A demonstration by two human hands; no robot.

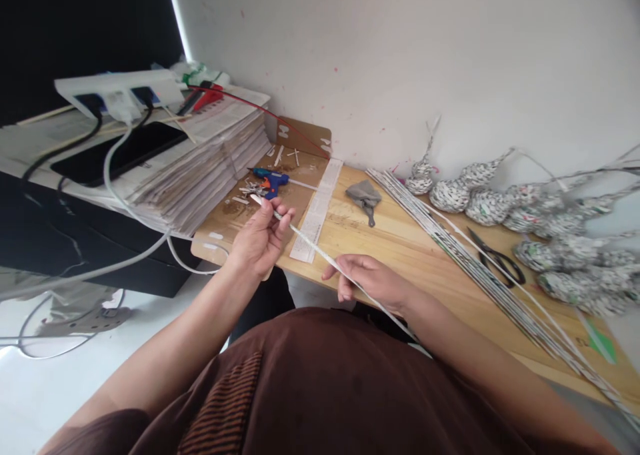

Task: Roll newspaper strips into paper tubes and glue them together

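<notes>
My left hand pinches a long thin rolled-paper stick close to its far end, and the white tip sticks out past the fingers. The same stick runs down to the right, through the fingers of my right hand, and on under my right forearm. Both hands are in front of my body at the table's near edge. Beyond the left hand lies a blue and orange glue gun on a stained cardboard sheet, with small white scraps beside it. A printed paper strip lies on the table between the hands.
A bundle of long paper sticks crosses the wooden table. Black-handled scissors and several woven paper pieces stand at the right. A grey cloth lies mid-table. Stacked newspapers, a phone and a power strip with cables are left.
</notes>
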